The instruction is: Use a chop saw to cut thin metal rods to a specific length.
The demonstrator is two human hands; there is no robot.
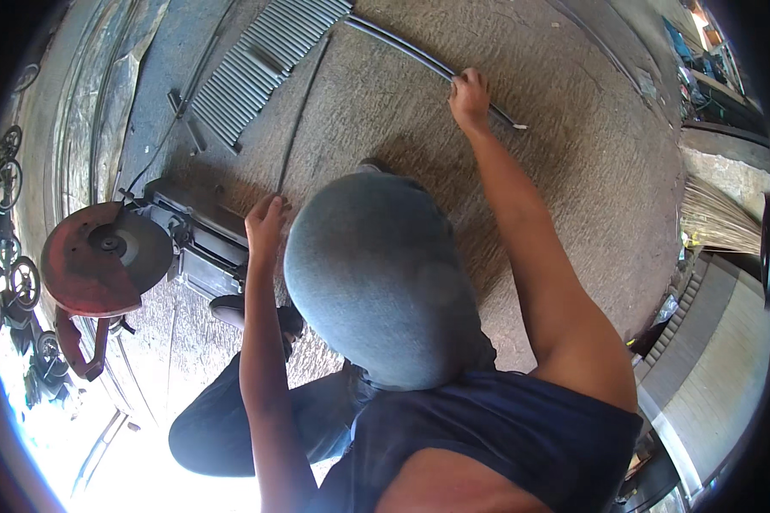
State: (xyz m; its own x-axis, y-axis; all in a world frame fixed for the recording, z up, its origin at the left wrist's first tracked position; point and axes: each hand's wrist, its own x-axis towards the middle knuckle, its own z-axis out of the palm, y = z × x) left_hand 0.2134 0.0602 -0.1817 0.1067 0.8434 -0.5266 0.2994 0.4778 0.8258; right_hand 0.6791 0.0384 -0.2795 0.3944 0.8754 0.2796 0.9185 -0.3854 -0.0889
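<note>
My right hand is closed round a pair of long, slim metal bars, which slant across the floor; their near end has a whitish tip. At the near end of a thin dark metal rod, my left hand has its fingers bent together on it. That hand is beside a cut-off saw with a red guard and a dark disc. Beyond both hands, several short metal rods lie side by side in a row, with a loose piece on top. My bent knee stands between my arms.
Rough concrete floor spreads under everything. A cable runs from the saw toward the far left. Parked motorbikes show at the left rim. At the right are a straw broom, a pale panel and clutter.
</note>
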